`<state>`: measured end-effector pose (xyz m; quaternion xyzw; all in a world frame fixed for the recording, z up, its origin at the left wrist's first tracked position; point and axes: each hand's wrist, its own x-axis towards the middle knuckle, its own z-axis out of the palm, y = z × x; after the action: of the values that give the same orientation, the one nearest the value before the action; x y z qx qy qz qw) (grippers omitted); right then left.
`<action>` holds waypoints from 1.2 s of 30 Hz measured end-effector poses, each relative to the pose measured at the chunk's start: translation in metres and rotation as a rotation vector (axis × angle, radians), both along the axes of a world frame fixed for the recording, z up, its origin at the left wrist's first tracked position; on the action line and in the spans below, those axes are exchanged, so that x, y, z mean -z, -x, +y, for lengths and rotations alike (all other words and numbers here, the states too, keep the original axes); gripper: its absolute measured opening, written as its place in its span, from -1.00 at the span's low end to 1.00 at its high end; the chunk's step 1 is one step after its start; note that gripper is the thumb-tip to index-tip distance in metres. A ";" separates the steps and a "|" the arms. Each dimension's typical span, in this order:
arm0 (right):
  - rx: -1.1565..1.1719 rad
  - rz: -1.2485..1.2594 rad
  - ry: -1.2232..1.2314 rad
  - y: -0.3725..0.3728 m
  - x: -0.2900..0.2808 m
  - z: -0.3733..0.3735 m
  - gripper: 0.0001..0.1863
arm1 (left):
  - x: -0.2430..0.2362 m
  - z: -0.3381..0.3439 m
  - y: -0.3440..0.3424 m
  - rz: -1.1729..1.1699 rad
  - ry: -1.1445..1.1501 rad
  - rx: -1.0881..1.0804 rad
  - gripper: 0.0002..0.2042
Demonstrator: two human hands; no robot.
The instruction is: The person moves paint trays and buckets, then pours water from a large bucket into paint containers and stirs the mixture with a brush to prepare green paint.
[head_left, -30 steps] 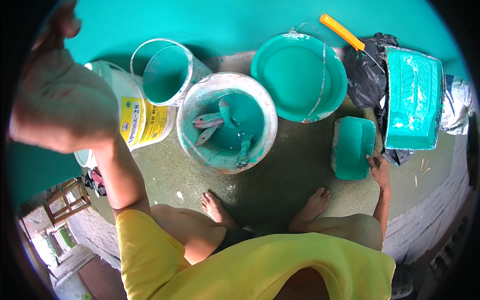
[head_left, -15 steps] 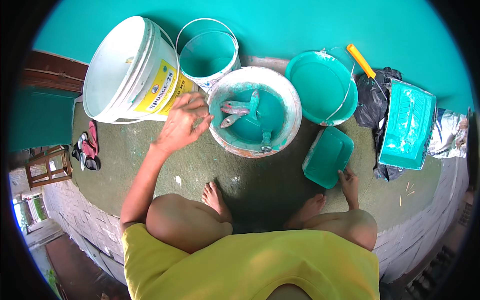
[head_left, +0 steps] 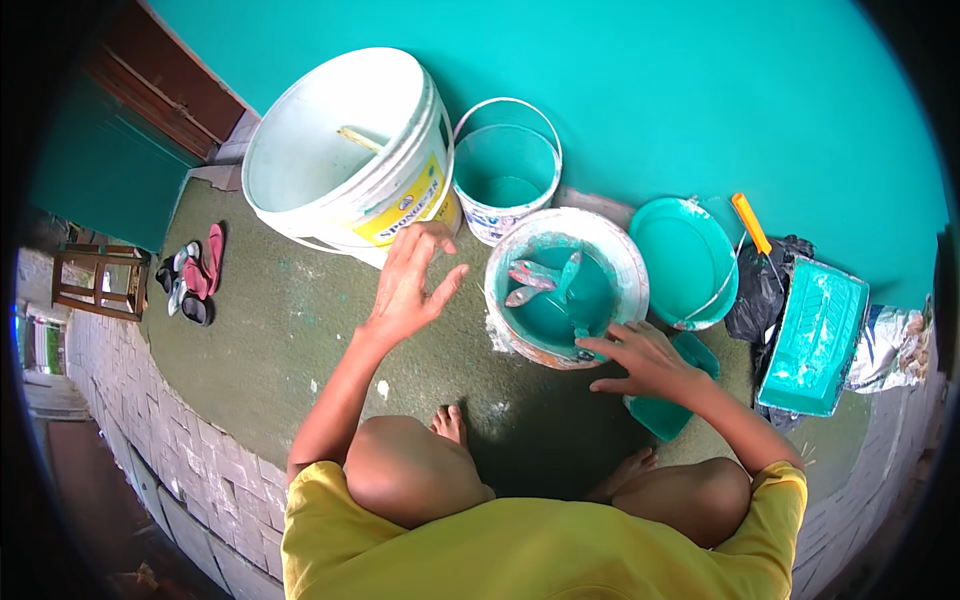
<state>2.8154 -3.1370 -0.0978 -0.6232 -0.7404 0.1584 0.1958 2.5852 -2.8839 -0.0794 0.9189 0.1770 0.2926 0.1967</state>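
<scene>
A white, paint-smeared round basin (head_left: 632,262) sits in front of me with teal liquid in it. Several paintbrushes (head_left: 545,277) lie inside, toward its left side. My left hand (head_left: 405,285) hangs empty to the left of the basin, fingers apart, below the big white bucket. My right hand (head_left: 645,358) reaches over the basin's near right rim with fingers spread, close to a small teal-coated piece (head_left: 583,340); whether it touches the rim I cannot tell. Beneath that hand and wrist, a small teal tray (head_left: 660,418) is partly hidden.
A large white bucket (head_left: 330,120) with a stick inside leans at the left. Beside it stands a smaller pail (head_left: 510,160). Right of the basin are a teal bucket (head_left: 680,262), an orange handle (head_left: 750,222), a black bag (head_left: 755,300) and a roller tray (head_left: 815,340). Sandals (head_left: 205,270) lie left.
My right hand has left the small teal tray and come up over the basin's near rim. My left hand remains left of the basin, its fingers more spread. The view has shifted.
</scene>
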 end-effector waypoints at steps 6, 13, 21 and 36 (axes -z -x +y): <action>-0.013 0.153 0.107 0.007 -0.072 0.103 -0.64 | -0.083 0.106 0.058 -0.392 -0.180 -0.542 -0.85; -0.321 -0.170 -0.366 0.080 -0.137 0.335 -0.81 | -0.044 0.162 0.075 -0.583 0.017 -0.787 -0.78; -0.768 -1.293 -0.116 0.126 0.010 0.519 -0.85 | -0.041 0.169 0.065 -0.556 0.081 -0.768 -0.82; -0.934 -1.455 -0.091 0.078 0.031 0.524 -0.88 | -0.040 0.168 0.065 -0.601 0.099 -0.769 -0.85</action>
<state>2.7375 -2.6129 -0.1285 -0.1932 -0.8676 -0.2455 -0.3869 2.5206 -2.7157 -0.0395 0.6514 0.4526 0.5875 0.1604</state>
